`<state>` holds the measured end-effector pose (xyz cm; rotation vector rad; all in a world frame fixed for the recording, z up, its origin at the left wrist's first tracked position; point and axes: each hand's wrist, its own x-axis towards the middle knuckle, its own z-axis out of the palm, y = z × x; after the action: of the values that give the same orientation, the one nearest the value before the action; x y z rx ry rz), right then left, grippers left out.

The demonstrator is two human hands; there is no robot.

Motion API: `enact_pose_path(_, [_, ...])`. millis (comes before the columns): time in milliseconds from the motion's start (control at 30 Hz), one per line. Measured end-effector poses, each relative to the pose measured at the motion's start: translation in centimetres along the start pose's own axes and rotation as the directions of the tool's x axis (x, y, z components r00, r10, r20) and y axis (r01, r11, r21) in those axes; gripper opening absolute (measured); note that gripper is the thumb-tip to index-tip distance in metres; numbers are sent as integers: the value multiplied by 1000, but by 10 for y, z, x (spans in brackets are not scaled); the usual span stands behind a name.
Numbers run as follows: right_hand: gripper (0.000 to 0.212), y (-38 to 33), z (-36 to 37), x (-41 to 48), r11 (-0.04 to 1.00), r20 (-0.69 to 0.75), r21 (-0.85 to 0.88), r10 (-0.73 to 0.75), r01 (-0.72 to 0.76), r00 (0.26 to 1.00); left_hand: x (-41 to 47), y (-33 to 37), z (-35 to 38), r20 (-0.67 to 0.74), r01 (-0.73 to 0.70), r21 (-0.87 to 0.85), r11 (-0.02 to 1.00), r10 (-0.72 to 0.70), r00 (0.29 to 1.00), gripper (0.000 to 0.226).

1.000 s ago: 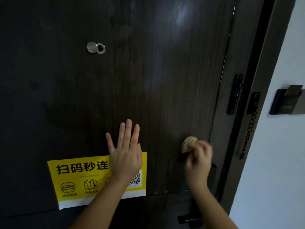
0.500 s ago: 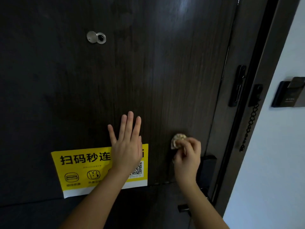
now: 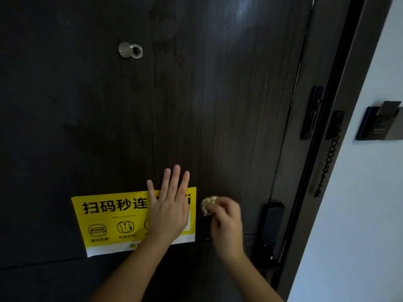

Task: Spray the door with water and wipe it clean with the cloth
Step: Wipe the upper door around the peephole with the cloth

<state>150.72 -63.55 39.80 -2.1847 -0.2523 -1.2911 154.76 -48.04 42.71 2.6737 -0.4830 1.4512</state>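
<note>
A dark wood-grain door fills the view, with faint damp streaks on its upper part. My left hand lies flat on it, fingers spread, over the right end of a yellow sticker. My right hand is bunched around a small beige cloth, which it presses to the door just right of the sticker. No spray bottle is in view.
A metal peephole sits high on the door. A black lock and handle are at the door's right edge, a latch plate and security chain above. A card holder hangs on the white wall at right.
My right hand with the cloth has slid left across the door, from near the lock towards the sticker. My left hand has stayed flat on the sticker.
</note>
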Motion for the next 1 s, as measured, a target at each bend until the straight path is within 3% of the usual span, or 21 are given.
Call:
enact_pose_path(67, [35,27,-17,7,991,-75,4,137,-137,988,1,-1,3,-18,-4,-2,1000,4,1000,66])
enact_pose_path(167, [28,38,-34,39,937,-259,85,350,-340,900,1,-2,6,-35,-4,-6,1000,4,999,70])
enact_pose_path(333, [33,29,-24,-3,918,-83,107,391,-382,917,0,-2,6,-51,-14,-11,1000,14,999,71])
enact_pose_path(433, [30,46,-41,20,861,-198,126,508,-492,838,1,-2,5,-47,-20,5,1000,20,999,70])
enact_pose_path(500, [27,44,-46,30,873,-243,100,488,-478,839,1,-2,6,-44,-20,8,1000,21,999,69])
enact_pose_path(633, [26,37,-44,14,938,-183,-42,331,-344,926,0,-1,5,-34,-20,0,1000,20,999,66])
enact_pose_path(800, [20,44,-56,41,921,-296,0,371,-388,880,0,1,-1,-30,-8,-9,1000,7,1000,68])
enact_pose_path(933, [22,28,-19,-24,920,-24,-30,390,-391,920,-28,4,8,43,-85,6,996,84,996,67])
enact_pose_path(1000, [21,30,-14,-30,915,18,-3,403,-403,915,-50,0,16,93,-133,23,991,130,987,65])
